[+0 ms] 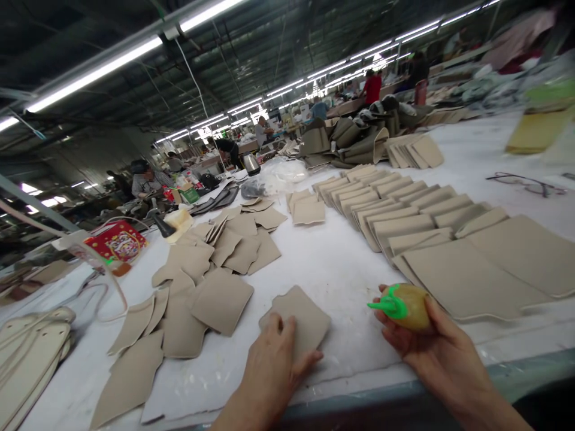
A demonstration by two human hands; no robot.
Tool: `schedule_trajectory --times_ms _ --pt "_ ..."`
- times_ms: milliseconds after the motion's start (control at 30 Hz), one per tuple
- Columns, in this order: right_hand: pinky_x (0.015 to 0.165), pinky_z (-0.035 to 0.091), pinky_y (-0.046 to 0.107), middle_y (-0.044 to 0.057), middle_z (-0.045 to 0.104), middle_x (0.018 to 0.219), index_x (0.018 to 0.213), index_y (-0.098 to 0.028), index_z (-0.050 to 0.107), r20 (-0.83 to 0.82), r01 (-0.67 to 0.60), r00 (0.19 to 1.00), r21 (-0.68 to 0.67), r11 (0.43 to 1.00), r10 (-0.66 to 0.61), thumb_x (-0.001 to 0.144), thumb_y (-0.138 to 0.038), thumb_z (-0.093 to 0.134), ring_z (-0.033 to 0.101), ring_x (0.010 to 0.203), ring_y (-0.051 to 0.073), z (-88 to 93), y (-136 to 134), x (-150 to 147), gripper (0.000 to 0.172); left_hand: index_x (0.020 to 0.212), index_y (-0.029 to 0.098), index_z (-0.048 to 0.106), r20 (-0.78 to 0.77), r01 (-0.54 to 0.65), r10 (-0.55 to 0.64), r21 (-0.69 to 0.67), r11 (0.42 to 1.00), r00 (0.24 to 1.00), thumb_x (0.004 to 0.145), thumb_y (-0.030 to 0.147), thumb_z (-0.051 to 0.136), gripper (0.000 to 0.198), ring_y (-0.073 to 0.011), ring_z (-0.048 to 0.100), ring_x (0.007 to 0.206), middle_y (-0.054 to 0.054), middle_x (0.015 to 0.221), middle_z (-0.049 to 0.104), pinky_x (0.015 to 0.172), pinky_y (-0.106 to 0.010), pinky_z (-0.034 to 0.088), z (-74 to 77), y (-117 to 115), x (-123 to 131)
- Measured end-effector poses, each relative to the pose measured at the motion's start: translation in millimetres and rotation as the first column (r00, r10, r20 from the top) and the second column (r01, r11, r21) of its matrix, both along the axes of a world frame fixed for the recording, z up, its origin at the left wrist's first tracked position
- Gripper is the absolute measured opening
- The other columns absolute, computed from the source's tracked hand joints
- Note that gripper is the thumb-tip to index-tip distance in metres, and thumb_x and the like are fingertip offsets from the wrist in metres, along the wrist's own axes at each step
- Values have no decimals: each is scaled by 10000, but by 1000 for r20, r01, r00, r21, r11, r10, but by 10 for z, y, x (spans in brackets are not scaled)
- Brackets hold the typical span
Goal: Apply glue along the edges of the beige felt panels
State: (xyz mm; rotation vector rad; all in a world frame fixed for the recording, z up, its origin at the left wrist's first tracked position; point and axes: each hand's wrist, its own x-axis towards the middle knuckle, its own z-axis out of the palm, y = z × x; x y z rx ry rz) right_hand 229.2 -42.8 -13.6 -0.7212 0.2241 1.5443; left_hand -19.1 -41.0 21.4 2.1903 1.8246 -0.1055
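My right hand (442, 347) is closed around a yellowish squeeze bottle (415, 306) with a bright green nozzle, which points left. My left hand (274, 359) rests on a beige leather-like piece (308, 323) lying flat near the table's front edge. Its fingers are bent and apart, with the thumb spread toward the piece's near side. Left of that hand lies a loose pile of similar beige pieces (222, 296). Beyond the bottle, overlapping rows of beige pieces (395, 218) run across the white table (332, 257), with larger flat panels (471, 275) at their near end.
Strap-like pale pieces (33, 353) lie at the left edge. Farther back are a red patterned box (117, 240), a metal kettle (251, 164), clear plastic (283, 176) and dark folded material (345, 140). Eyeglasses (530, 182) lie at the right. Several people work in the background.
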Motion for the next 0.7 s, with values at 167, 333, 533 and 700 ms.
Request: schedule_trajectory --times_ms 167,333,533,700 --pt "498 584 411 77 697 1028 1106 -230 630 5 5 1000 61 998 -5 773 -242 636 681 709 319 -45 22 5 334 1261 227 505 87 87 -88 8 996 992 868 312 479 403 -217 563 981 -102 1206 486 883 -341 454 -40 51 67" --pt "518 587 411 65 696 1041 1094 -239 635 12 9 1000 90 996 -11 724 -259 700 682 722 315 -86 31 3 376 1224 233 525 115 130 -134 36 991 984 834 297 510 395 -224 511 1052 -95 1172 501 915 -328 427 -60 41 93" --pt "527 587 397 91 693 1037 1081 -212 642 37 -18 999 100 995 14 704 -275 732 681 743 317 -89 15 6 392 1159 232 562 52 168 -168 14 986 984 822 261 495 345 -236 507 1055 -88 1167 512 924 -348 420 -10 17 146" --pt "552 597 398 56 681 1091 1056 -237 654 81 -16 997 120 993 6 656 -283 785 680 771 305 -115 15 15 423 1118 186 570 46 171 -171 -12 985 984 806 240 496 326 -250 505 1052 -108 1158 511 918 -366 430 33 40 164"
